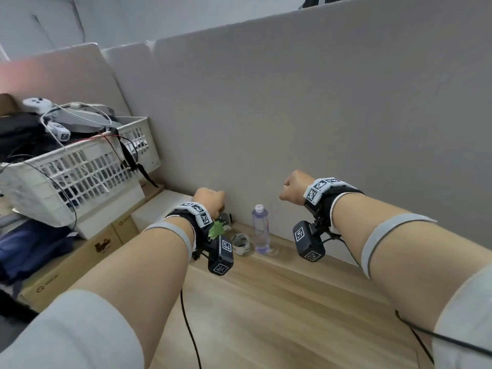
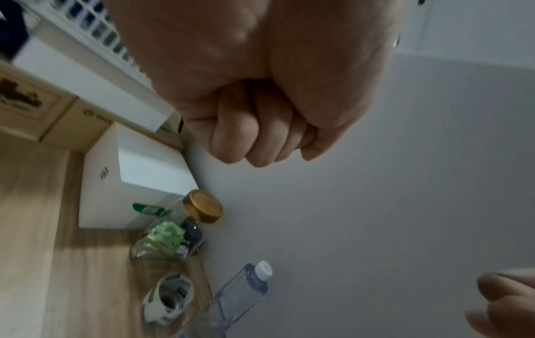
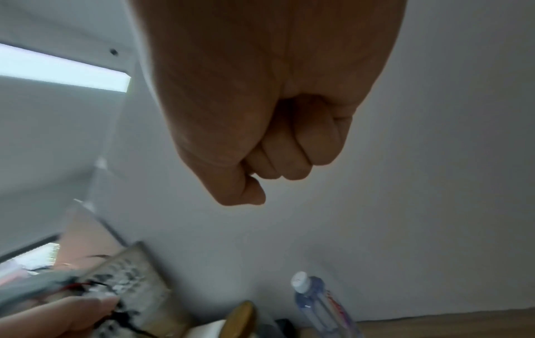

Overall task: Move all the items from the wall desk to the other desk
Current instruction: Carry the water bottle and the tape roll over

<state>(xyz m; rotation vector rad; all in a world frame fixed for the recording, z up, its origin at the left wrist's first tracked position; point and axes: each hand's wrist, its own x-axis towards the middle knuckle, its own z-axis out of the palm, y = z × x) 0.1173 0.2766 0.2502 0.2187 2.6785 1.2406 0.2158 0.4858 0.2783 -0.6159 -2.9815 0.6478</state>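
On the wooden desk (image 1: 279, 302) by the grey wall stand a clear water bottle (image 1: 261, 230) with a white cap, a roll of tape (image 1: 241, 244) and a glass jar (image 2: 171, 233) with a gold lid and green contents. My left hand (image 1: 210, 199) hovers as an empty fist above the jar. The right hand (image 1: 292, 189) is also clenched into a fist, holding nothing, up and to the right of the bottle. The wrist views show both fists (image 2: 260, 128) (image 3: 275, 157) closed in front of the wall, with the bottle (image 3: 318, 304) below.
A white box (image 2: 136, 180) sits in the desk's left corner against the wall. Left of the desk, a white plastic basket (image 1: 80, 166) full of cables and gear rests on cardboard boxes (image 1: 80, 257). Cables trail from both wrist cameras over the desk.
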